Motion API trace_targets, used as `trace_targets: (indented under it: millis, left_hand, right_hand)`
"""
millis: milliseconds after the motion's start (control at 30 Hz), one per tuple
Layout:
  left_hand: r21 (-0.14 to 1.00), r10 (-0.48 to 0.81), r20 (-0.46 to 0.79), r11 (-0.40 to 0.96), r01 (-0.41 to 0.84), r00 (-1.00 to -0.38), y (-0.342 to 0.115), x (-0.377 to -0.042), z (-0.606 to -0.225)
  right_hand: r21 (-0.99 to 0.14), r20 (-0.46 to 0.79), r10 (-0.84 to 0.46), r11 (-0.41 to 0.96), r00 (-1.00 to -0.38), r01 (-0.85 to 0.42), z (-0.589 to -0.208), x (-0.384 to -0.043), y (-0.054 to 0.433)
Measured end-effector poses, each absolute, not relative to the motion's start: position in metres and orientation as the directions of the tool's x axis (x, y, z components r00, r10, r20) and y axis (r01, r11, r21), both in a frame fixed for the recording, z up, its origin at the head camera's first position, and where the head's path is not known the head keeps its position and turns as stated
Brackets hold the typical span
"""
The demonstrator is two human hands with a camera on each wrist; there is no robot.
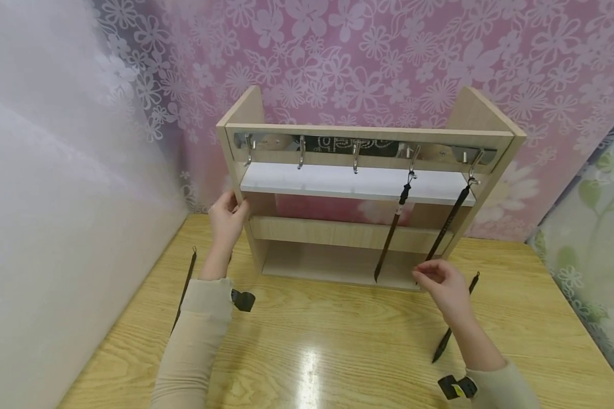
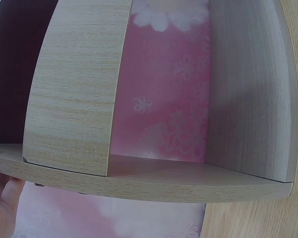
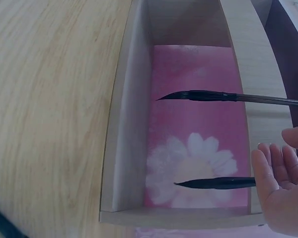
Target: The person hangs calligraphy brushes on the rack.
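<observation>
A light wooden desk shelf (image 1: 327,232) stands on the table, with a row of metal hooks (image 1: 355,158) along its top rail. My left hand (image 1: 227,218) grips the shelf's left side panel, thumb at the front edge and fingers behind it. Two dark calligraphy brushes hang tip-down from the two rightmost hooks: one brush (image 1: 389,241) further in, the other brush (image 1: 447,221) at the right end. Beside the lower part of that end brush is my right hand (image 1: 445,287). Its fingers are loosely bent, thumb apart from them, and they partly hide the brush in the right wrist view.
One brush (image 1: 186,289) lies on the table at the left, by the white wall (image 1: 82,170). Another brush (image 1: 444,345) lies at the right, partly under my right forearm. A pink flowered curtain (image 1: 358,68) hangs behind the shelf.
</observation>
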State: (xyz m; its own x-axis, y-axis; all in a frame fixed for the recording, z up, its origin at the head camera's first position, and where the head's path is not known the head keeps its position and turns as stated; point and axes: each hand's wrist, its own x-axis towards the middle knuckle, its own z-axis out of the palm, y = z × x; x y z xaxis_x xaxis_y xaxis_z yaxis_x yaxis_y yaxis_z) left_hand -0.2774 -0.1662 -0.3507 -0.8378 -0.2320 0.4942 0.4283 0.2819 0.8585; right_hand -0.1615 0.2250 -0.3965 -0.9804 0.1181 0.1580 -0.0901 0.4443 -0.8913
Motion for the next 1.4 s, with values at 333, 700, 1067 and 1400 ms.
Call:
trace_targets:
  millis: [333, 700, 1067, 1400]
  left_hand:
    - [0.85, -0.233, 0.511, 0.282, 0.445, -0.827, -0.166, -0.278, -0.352]
    - [0.856, -0.229, 0.503, 0.262, 0.445, -0.833, -0.167, -0.277, -0.352]
    - [0.847, -0.217, 0.515, 0.276, 0.454, -0.829, -0.159, -0.261, -0.333]
    - [0.846, -0.217, 0.52, 0.265, 0.463, -0.826, -0.158, -0.257, -0.331]
  right_hand:
    - [-0.89, 0.151, 0.13, 0.45, -0.98, -0.078, -0.408, -0.158, 0.237]
    - [-0.898, 0.142, 0.152, 0.435, -0.978, -0.062, -0.423, -0.157, 0.257]
    - [-0.897, 0.081, 0.207, 0.441, -0.975, 0.019, -0.445, -0.16, 0.282]
    - [-0.871, 0.026, 0.268, 0.478, -0.963, 0.11, -0.463, -0.16, 0.305]
